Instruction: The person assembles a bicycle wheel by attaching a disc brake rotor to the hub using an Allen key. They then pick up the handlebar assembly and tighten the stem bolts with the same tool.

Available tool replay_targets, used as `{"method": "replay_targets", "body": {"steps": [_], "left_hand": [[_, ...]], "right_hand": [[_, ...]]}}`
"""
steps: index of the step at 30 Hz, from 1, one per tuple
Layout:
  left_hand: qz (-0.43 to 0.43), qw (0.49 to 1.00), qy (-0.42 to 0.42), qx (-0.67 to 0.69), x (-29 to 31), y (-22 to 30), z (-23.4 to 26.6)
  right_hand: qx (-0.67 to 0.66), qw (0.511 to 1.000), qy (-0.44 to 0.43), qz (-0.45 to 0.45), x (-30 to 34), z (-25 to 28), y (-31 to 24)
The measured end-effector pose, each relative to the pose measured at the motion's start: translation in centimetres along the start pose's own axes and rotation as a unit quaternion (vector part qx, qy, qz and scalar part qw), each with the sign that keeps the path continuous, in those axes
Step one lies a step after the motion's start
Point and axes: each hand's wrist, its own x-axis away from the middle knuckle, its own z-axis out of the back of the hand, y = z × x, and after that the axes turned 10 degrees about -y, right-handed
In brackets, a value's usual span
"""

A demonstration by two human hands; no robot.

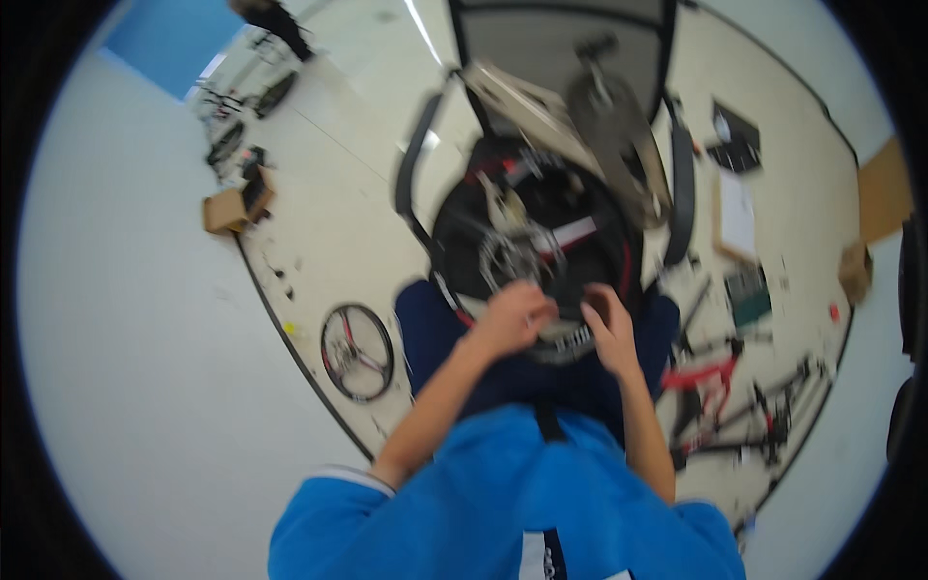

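Note:
A black three-spoked bicycle wheel (630, 266) seems to lie flat on the seat of an office chair (681, 193) in front of me. Its metal disc and hub (512, 259) face up, and a white-and-red part (570, 235) lies across it. My left hand (517, 317) is over the near side of the wheel, fingers curled together; anything in them is too blurred to make out. To its right, my right hand (611, 329) hovers by the near rim, thumb and fingers apart, holding nothing visible.
Against the chair's mesh back lean a beige board (532, 108) and a grey, long-shaped part (614, 135). A smaller wheel (357, 353) is on the floor at left, near an open cardboard box (227, 210). Red and black frame parts (710, 382) lie at right. A person (275, 24) is far left.

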Motion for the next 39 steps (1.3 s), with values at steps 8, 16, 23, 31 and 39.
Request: {"method": "replay_targets", "body": {"steps": [8, 16, 23, 31, 39], "left_hand": [[-0.002, 0.999, -0.033, 0.025, -1.6, 1.0, -3.9], [0.007, 0.986, 0.066, -0.151, -2.3, -2.2, 1.5], [0.01, 0.981, 0.084, -0.172, -1.9, -5.1, 0.2], [0.011, 0.975, 0.131, -0.177, -1.8, -5.2, -1.2], [0.024, 0.969, 0.161, -0.184, -2.0, -4.6, -1.2]], "right_hand": [[0.084, 0.988, -0.082, -0.098, 3.3, 1.4, -0.2], [0.052, 0.995, -0.08, -0.008, -1.3, -2.8, 0.3], [0.081, 0.995, -0.055, -0.002, -1.8, -6.1, 1.0], [0.091, 0.995, -0.049, 0.006, -1.8, -5.2, 1.7], [0.059, 0.996, -0.058, -0.017, -2.3, -5.1, 1.8]]}}
